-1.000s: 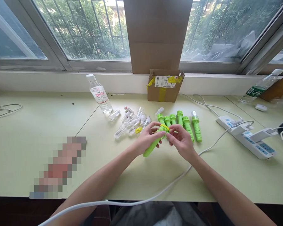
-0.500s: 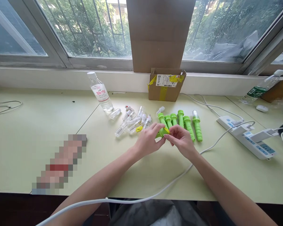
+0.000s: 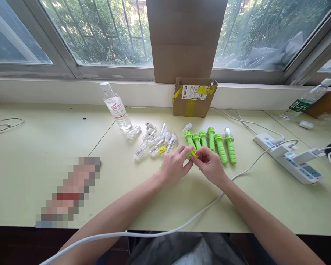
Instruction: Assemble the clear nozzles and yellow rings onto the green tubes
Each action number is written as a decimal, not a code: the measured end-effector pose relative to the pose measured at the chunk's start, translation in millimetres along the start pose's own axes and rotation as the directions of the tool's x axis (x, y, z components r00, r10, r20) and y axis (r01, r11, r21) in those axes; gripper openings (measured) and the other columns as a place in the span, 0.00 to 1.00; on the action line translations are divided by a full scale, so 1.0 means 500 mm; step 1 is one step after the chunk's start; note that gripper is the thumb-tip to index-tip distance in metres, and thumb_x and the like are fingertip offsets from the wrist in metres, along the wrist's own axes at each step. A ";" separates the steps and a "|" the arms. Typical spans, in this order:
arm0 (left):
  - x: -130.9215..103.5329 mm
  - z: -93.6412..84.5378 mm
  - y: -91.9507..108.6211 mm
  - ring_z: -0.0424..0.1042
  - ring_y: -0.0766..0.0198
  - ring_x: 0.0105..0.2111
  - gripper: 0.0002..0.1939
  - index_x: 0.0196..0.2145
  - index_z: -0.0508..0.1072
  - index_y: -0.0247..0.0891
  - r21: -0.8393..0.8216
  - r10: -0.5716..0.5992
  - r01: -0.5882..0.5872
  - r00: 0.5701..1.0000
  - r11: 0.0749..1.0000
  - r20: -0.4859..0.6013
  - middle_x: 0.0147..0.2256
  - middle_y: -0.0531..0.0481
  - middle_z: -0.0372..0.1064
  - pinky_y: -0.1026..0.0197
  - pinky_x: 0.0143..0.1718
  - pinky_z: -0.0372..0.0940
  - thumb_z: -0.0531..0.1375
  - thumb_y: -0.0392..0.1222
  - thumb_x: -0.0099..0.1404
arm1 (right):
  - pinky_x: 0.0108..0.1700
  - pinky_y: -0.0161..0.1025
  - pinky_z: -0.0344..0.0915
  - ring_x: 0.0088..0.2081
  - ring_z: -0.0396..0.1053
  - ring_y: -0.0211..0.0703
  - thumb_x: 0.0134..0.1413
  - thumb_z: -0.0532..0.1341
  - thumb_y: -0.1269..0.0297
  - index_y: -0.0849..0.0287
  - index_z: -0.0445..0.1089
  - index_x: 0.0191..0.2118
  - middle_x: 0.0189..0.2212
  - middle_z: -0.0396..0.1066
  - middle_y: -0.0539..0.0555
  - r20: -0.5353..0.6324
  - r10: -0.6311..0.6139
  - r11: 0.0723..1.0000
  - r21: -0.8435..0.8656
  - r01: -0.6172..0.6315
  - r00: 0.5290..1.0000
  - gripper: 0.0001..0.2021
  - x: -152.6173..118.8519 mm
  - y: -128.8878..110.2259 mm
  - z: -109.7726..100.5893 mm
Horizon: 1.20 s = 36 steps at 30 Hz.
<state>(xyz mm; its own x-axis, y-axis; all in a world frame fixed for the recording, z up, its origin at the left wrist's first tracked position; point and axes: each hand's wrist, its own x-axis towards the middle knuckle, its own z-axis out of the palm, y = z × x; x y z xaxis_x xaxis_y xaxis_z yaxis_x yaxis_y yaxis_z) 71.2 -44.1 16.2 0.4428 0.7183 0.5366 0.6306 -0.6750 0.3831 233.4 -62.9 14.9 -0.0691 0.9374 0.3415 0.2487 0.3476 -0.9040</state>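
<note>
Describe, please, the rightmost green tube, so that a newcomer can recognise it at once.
Find the cardboard box at the back of the table; green tubes lie grouped in front of it, extending to the right. The rightmost tube, nearest the white power strip, is the one. Unlike its green neighbours, it wears a clear top.

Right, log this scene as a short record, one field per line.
left grip: around a green tube, mostly hidden by it
right grip: fingertips at the yellow band; pinch partly hidden
beyond the hands: green handles, the rightmost with a clear top
left of those: heap of clear plastic parts
back: cardboard box against the wall
far right: bottle with a green label
</note>
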 end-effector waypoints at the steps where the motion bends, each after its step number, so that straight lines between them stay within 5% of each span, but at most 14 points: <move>1: 0.001 0.000 0.000 0.70 0.64 0.33 0.16 0.49 0.63 0.42 -0.013 -0.002 0.002 1.000 1.000 -0.006 0.40 0.48 0.69 0.64 0.27 0.59 0.54 0.40 0.63 | 0.20 0.33 0.55 0.20 0.55 0.34 0.53 0.64 0.55 0.55 0.61 0.29 0.19 0.56 0.44 0.000 0.001 1.000 0.012 -0.001 1.000 0.13 0.000 -0.001 0.000; 15: -0.003 0.005 -0.002 0.73 0.62 0.36 0.16 0.49 0.63 0.41 -0.233 0.000 -0.025 0.994 0.972 -0.107 0.39 0.47 0.72 0.62 0.34 0.65 0.57 0.41 0.63 | 0.25 0.34 0.64 0.23 0.63 0.36 0.55 0.63 0.55 0.55 0.65 0.42 0.22 0.63 0.45 -0.020 -0.022 1.000 0.018 0.022 1.000 0.13 0.001 -0.004 -0.003; 28: -0.004 0.006 0.000 0.70 0.67 0.29 0.16 0.47 0.65 0.42 -0.389 -0.062 0.000 0.987 0.921 -0.147 0.36 0.49 0.73 0.63 0.32 0.64 0.59 0.43 0.61 | 0.21 0.32 0.62 0.21 0.61 0.34 0.44 0.70 0.55 0.54 0.60 0.35 0.21 0.62 0.43 0.045 -0.023 0.983 0.181 0.014 0.999 0.19 0.010 0.000 -0.017; 36: 0.005 -0.005 0.003 0.69 0.67 0.31 0.15 0.46 0.64 0.43 -0.425 -0.113 0.062 0.989 0.903 -0.096 0.36 0.50 0.72 0.63 0.33 0.64 0.59 0.44 0.61 | 0.20 0.33 0.64 0.19 0.61 0.34 0.49 0.67 0.56 0.54 0.63 0.35 0.20 0.62 0.44 0.074 0.042 0.961 0.271 -0.060 0.996 0.14 0.010 -0.009 -0.019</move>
<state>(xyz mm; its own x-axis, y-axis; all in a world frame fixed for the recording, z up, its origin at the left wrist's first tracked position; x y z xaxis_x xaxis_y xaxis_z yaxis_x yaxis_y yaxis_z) 71.5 -43.7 20.0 0.3049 0.7706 0.5597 0.3258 -0.6366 0.6990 240.9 -60.1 23.0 -0.1295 0.9502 0.2834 -0.0191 0.2833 -0.9588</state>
